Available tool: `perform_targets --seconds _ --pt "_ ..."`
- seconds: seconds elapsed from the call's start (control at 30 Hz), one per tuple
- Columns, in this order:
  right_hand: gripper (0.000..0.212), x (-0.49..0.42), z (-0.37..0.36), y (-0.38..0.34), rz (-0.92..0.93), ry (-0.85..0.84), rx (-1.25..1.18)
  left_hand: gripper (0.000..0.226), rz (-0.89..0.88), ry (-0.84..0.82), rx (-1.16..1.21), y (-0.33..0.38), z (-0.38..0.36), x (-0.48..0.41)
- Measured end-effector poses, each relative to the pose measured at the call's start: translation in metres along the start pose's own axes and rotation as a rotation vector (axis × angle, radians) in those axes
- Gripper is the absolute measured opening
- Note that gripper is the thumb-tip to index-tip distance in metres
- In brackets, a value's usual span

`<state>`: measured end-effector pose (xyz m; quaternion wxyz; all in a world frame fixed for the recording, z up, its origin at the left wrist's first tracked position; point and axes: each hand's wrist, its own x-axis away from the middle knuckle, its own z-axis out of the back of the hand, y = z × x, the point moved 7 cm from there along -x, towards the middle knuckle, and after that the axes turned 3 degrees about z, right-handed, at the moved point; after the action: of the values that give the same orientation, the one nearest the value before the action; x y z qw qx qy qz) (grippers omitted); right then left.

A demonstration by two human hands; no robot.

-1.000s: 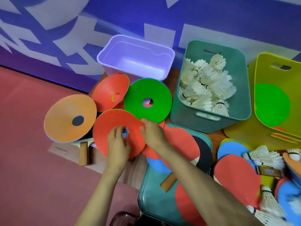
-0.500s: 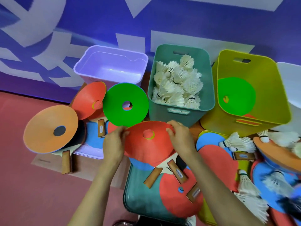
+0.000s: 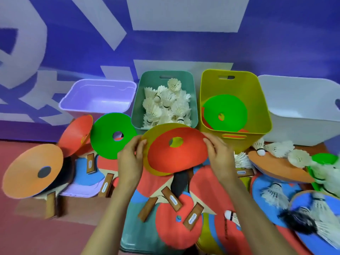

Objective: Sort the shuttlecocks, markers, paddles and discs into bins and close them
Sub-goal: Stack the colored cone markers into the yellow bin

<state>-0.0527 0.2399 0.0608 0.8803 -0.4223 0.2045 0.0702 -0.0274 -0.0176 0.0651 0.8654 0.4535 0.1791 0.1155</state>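
Hands (image 3: 131,162) hold red disc (image 3: 177,156); labels unreadable.

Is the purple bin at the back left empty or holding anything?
Empty. The purple bin shows only its bare pale floor and walls, unlike the teal bin, heaped with shuttlecocks.

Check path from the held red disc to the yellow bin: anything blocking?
Nothing visible blocks it. Both hands, left and right, hold the red disc just before the yellow bin, whose open top shows only a green disc inside.
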Motion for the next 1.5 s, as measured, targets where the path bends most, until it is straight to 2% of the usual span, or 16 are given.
perform_targets --seconds 0.2,0.33,0.47,0.53,0.7,0.8,1.0,1.13,1.23,1.33,1.5 --pt "0.03 -0.028 0.061 0.022 -0.103 0.172 -0.055 0.013 -0.007 -0.063 0.025 0.044 -0.03 -0.005" --pt "0.026 -0.052 0.087 0.028 -0.124 0.219 0.006 0.027 0.006 -0.067 0.083 0.077 -0.049 -0.017" --pt "0.051 -0.078 0.104 0.023 -0.133 0.249 0.007 0.038 0.042 -0.19 0.049 0.101 -0.079 -0.034" --pt "0.061 -0.096 0.104 0.028 -0.18 0.228 0.018 0.041 0.049 -0.282 0.017 0.112 -0.1 -0.042" --pt "0.041 -0.141 0.091 0.056 -0.298 0.157 0.159 0.039 0.072 -0.466 -0.033 0.132 -0.151 -0.061" --pt "0.041 -0.157 0.088 0.076 -0.388 0.169 0.197 0.031 0.052 -0.518 -0.155 0.132 -0.178 -0.072" --pt "0.044 -0.165 0.074 0.11 -0.442 0.041 0.305 0.036 -0.014 -0.543 -0.384 0.125 -0.215 -0.076" --pt "0.043 -0.166 0.063 0.129 -0.493 0.002 0.3 0.031 -0.18 -0.557 -0.546 0.125 -0.23 -0.069" --pt "0.054 -0.167 0.042 0.142 -0.524 -0.147 0.254 0.032 -0.302 -0.547 -0.659 0.129 -0.233 -0.068" --pt "0.064 -0.16 0.028 0.153 -0.555 -0.279 0.286 0.038 -0.328 -0.562 -0.641 0.13 -0.234 -0.068" --pt "0.055 -0.148 0.032 0.153 -0.483 -0.228 0.262 0.037 -0.336 -0.501 -0.571 0.134 -0.225 -0.065"
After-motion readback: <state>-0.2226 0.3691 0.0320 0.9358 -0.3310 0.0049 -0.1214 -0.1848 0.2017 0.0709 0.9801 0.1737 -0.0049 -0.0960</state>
